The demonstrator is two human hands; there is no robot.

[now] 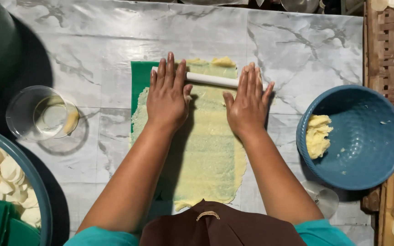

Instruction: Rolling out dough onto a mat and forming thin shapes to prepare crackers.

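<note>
A thin white cylindrical rolling pin [210, 80] is pressed under the left hand [167, 98] and right hand [247, 102], both laid flat with fingers extended. It lies crosswise, left to right, at the far end of a thin yellow dough sheet [206, 150] spread lengthwise on a green mat [138, 79].

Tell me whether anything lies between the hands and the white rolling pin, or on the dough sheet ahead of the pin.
Nothing visible does. The left hand and right hand press flat on the white rolling pin. Ahead of it, only a short ragged end of the yellow dough sheet remains on the green mat.
</note>
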